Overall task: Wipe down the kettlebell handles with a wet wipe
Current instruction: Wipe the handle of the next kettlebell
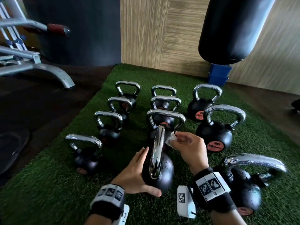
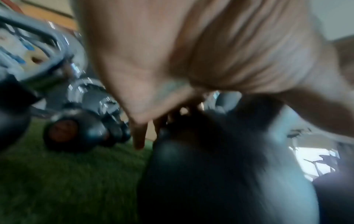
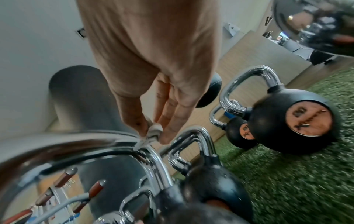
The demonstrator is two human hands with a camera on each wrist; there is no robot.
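A black kettlebell point(image 1: 164, 174) with a chrome handle point(image 1: 158, 148) is tilted on the green turf in front of me. My left hand point(image 1: 146, 172) grips its round body point(image 2: 201, 166), fingers along the left side and thumb underneath. My right hand point(image 1: 177, 140) pinches a small crumpled white wet wipe point(image 1: 170, 141) just right of the handle's upper part. In the right wrist view the wet wipe point(image 3: 152, 131), held between thumb and fingers, touches the curved chrome handle point(image 3: 114, 144). The left wrist view is blurred.
Several other chrome-handled kettlebells point(image 1: 215, 133) stand in rows on the turf mat point(image 1: 48, 192). One lies close to my right wrist point(image 1: 243, 179). A black punching bag point(image 1: 233, 30) hangs at upper right above a blue box point(image 1: 218, 75). A grey bench frame point(image 1: 40, 69) stands left.
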